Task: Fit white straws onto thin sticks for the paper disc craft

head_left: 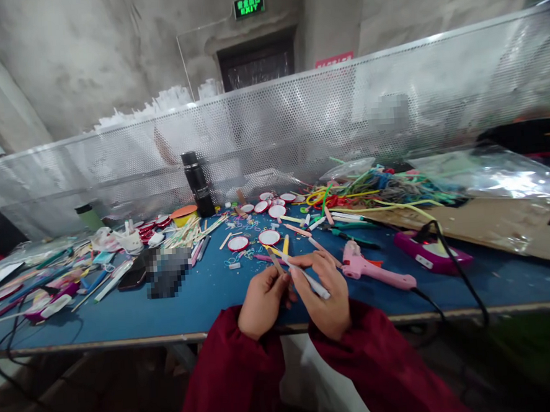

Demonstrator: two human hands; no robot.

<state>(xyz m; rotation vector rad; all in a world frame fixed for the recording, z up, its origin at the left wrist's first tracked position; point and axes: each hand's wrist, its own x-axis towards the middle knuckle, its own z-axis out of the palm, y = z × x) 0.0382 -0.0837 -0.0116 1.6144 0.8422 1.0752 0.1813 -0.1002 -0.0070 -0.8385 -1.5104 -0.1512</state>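
Observation:
My left hand [261, 299] is closed around a thin brown stick [274, 259] that points up and away from me. Between the fingers of my right hand [327, 293] is a slim white pen [315, 283], slanted so that its upper end comes near the stick. Both hands are close together over the front edge of the blue table [207, 313]. Just beyond them lie a yellow stick [285, 244] and two white discs with red rims, one nearer the middle [269, 237] and one to its left [238, 243]. A pink glue gun [376, 270] rests right of my right hand.
A black thermos [199, 189] stands at the back, before a perforated metal screen [270, 125]. Colourful cords [381, 187] are heaped at back right, near a purple box [431, 252] with cables. Phones [137, 270], wooden sticks [188, 234] and pens cover the left.

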